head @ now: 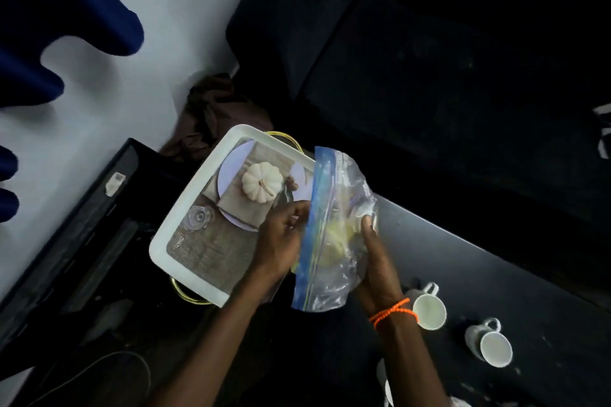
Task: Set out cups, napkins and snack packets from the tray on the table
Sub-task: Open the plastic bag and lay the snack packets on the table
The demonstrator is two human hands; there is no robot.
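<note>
We hold a clear zip bag [334, 235] between both hands above the near right corner of the tray [185, 211]. Our left hand [281, 241] grips the bag's left side near the blue seal strip, fingers curled onto the plastic. Our right hand [377, 261] closes on the bag's right side, the thumb pressed against the film, and an orange cord bracelet [393, 312] circles that wrist. Pale yellowish food shows through the bag, too blurred for us to name. The bag stands nearly upright, its blue strip running from the top down to the lower left.

The tray is white with a printed picture on its floor: a pale pumpkin on a plate, a cloth and a glass. Thin gold handles [185, 294] stick out at its two short ends. It sits on the left end of the dark table [496, 268], tilted to the table's edges.

Near the table's front edge, to the right of our right wrist, two white cups stand just apart. The nearer cup [428, 307] is just beside the bracelet, its handle pointing away from us. The second cup [492, 345] stands further right. A brown cloth [211, 109] lies on the floor beyond the tray's far corner.
</note>
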